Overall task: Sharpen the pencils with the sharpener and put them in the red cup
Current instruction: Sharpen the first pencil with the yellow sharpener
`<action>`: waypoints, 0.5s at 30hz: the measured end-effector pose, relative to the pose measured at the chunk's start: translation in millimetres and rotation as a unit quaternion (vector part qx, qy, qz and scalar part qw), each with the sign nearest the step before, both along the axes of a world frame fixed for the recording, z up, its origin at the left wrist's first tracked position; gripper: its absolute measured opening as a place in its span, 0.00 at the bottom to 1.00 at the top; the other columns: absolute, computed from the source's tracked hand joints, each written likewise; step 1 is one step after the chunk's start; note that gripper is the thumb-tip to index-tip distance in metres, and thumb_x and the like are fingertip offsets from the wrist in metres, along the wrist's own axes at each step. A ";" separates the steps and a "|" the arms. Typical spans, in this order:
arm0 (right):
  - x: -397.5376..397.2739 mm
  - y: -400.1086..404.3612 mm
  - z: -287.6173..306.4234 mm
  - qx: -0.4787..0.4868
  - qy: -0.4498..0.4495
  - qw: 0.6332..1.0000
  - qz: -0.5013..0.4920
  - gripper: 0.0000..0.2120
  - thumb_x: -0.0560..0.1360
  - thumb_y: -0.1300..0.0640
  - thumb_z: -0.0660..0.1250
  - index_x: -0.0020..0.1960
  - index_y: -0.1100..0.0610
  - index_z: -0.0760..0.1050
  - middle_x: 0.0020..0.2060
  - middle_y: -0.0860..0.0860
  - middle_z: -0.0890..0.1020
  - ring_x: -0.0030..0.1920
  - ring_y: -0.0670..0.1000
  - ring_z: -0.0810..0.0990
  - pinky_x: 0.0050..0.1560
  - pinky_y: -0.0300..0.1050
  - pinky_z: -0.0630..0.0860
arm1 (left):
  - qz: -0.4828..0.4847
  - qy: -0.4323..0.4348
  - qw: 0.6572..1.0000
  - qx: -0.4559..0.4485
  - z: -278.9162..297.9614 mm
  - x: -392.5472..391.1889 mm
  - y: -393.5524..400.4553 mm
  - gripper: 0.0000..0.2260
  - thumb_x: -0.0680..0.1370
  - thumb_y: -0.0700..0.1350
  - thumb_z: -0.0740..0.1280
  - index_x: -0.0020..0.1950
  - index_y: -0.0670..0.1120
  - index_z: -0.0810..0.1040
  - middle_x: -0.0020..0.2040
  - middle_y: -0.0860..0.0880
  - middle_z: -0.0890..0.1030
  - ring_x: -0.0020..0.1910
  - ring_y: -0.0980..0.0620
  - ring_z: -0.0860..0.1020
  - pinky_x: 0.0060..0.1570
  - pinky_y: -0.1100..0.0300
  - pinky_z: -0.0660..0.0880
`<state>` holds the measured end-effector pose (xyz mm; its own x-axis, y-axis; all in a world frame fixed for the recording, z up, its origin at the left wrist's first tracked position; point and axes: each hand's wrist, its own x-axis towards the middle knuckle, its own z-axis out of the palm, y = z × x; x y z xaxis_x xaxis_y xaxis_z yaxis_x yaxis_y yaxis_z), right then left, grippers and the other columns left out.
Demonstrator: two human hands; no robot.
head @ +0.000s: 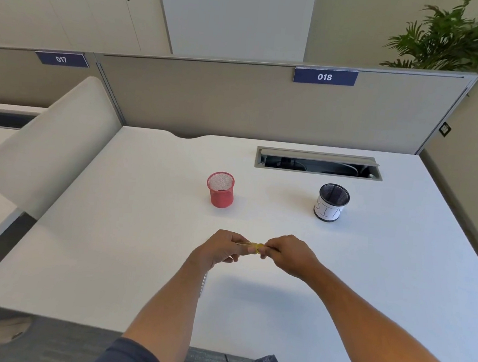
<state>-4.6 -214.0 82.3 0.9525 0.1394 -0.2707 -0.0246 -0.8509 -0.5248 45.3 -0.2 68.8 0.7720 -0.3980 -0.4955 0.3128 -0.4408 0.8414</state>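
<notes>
My left hand (222, 250) and my right hand (289, 257) meet fingertip to fingertip above the middle of the white desk (128, 228). Between them is a small yellow sharpener (258, 248), pinched by my right fingers. A thin pencil (243, 243) runs through my left fingers into it, mostly hidden by the hand. The red mesh cup (220, 190) stands upright behind my hands, slightly left, and looks empty. A thin grey stick (203, 284), possibly another pencil, shows beside my left wrist.
A black mesh cup with a white paper label (330, 202) stands to the back right. An open cable tray (318, 163) is set into the desk's rear. A grey partition (239, 105) closes the back and a white divider (48, 145) the left side.
</notes>
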 end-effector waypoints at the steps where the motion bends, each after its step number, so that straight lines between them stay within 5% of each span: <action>1: 0.9 -0.2 -0.4 0.044 0.034 0.998 -0.010 0.16 0.82 0.43 0.63 0.44 0.48 0.85 0.31 0.45 0.76 0.32 0.46 0.72 0.35 0.43 0.68 | -0.007 0.000 1.000 0.003 0.4 0.2 0.8 0.09 0.72 0.49 0.78 0.49 0.46 0.87 0.35 0.52 0.79 0.35 0.53 0.75 0.43 0.60 0.72; 4: 1.6 -2.0 -1.5 0.129 0.093 0.987 -0.023 0.17 0.81 0.43 0.65 0.41 0.49 0.86 0.30 0.46 0.75 0.32 0.45 0.72 0.36 0.41 0.67 | -0.022 0.004 1.000 0.017 -1.5 -0.2 0.3 0.10 0.72 0.48 0.78 0.50 0.46 0.87 0.36 0.53 0.81 0.36 0.54 0.76 0.43 0.60 0.72; 9: 1.2 -6.6 -2.6 0.150 0.064 0.987 0.011 0.05 0.76 0.49 0.72 0.50 0.47 0.79 0.34 0.46 0.83 0.33 0.43 0.77 0.37 0.42 0.73 | -0.011 0.007 0.999 0.036 -3.5 -0.6 -2.2 0.15 0.71 0.52 0.78 0.49 0.43 0.86 0.33 0.50 0.77 0.35 0.53 0.77 0.42 0.59 0.72; 15: 2.1 -2.9 -4.0 0.045 -0.047 0.998 -0.012 0.04 0.76 0.46 0.71 0.47 0.46 0.81 0.40 0.39 0.80 0.39 0.41 0.76 0.42 0.42 0.74 | 0.004 0.025 0.999 0.022 -2.6 -2.5 -1.8 0.17 0.70 0.58 0.76 0.46 0.44 0.86 0.31 0.52 0.75 0.35 0.52 0.77 0.43 0.59 0.73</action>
<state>-2.5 -216.9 78.3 0.9764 0.1362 -0.1676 0.0087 -0.8002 -0.5996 42.8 -2.1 66.3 0.7483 -0.3693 -0.5510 0.3581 -0.4742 0.8043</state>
